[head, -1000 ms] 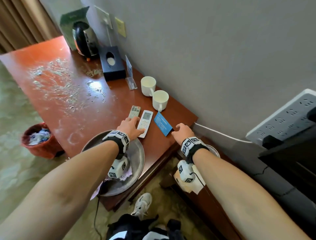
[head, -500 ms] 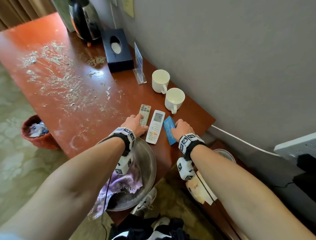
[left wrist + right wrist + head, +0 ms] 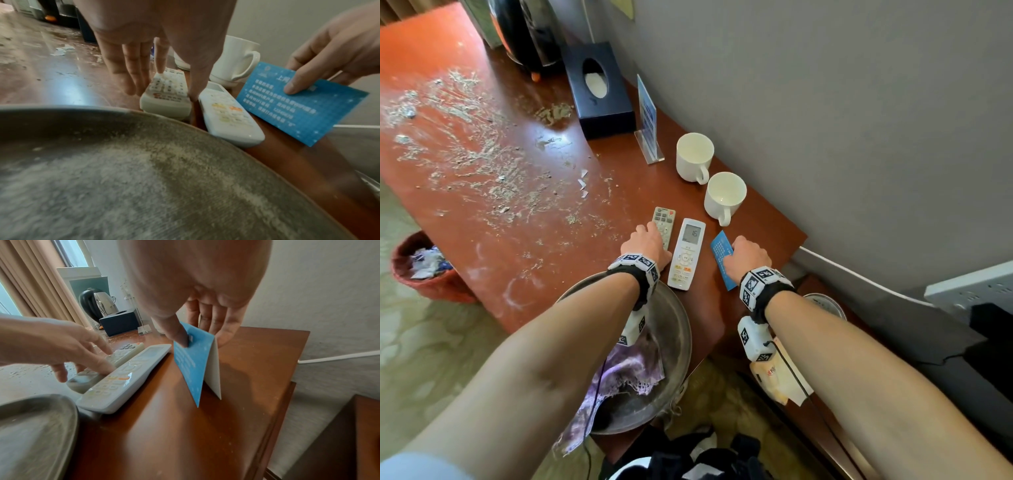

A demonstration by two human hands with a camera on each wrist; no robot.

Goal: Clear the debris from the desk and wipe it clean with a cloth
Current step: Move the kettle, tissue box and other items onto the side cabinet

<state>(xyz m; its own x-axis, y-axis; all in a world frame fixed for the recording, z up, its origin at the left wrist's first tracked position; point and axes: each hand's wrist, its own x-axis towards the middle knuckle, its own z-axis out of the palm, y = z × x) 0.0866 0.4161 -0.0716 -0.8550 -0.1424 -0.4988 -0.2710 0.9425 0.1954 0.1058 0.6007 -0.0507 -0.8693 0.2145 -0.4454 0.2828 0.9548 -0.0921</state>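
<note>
The folded blue paper card [image 3: 190,368] is now being pinched by the right grip [image 3: 195,288], the grey plastic remote [image 3: 164,101] seemingly by the left grip [image 3: 156,24], ahead of wiping.

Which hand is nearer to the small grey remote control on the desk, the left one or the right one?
Left. The left hand holds the grey remote between thumb and fingers; the right hand pinches the blue card, apart from it beyond the white remote.

Two white mugs [image 3: 693,161] stand together; beyond them a sign holder [image 3: 648,116], black tissue box [image 3: 616,102] and kettle [image 3: 530,31].
</note>
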